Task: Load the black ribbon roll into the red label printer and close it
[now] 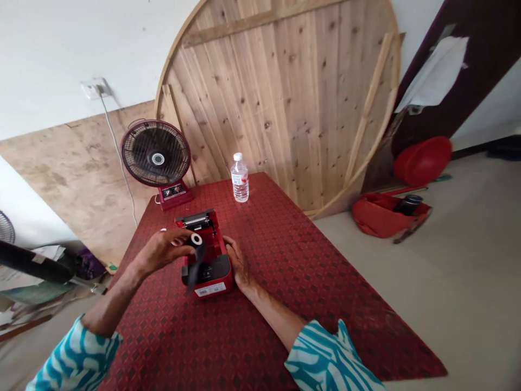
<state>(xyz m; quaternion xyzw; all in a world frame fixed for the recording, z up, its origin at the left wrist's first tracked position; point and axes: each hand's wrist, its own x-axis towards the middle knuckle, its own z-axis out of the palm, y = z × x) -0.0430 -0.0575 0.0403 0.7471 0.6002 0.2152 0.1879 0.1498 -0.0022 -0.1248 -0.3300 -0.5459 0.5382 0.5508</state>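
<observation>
A small red and black label printer (211, 274) stands on the table with its lid (199, 220) raised at the back. Over its left side, my left hand (169, 248) pinches a roll of black ribbon (196, 240) with a white core. A loose dark strip hangs from the roll down across the printer's front left. My right hand (238, 263) is wrapped against the printer's right side, its fingers partly bent round the edge. A white label is stuck on the printer's near face. My left hand's farther fingers are partly hidden behind the roll.
A red-patterned cloth covers the table (293, 282). Behind the printer stand a fan (157, 157) and a water bottle (240, 182). A large round wooden board (280, 103) leans on the wall. Right, on the floor, lie a red bag (376, 217) and red basin (423, 160).
</observation>
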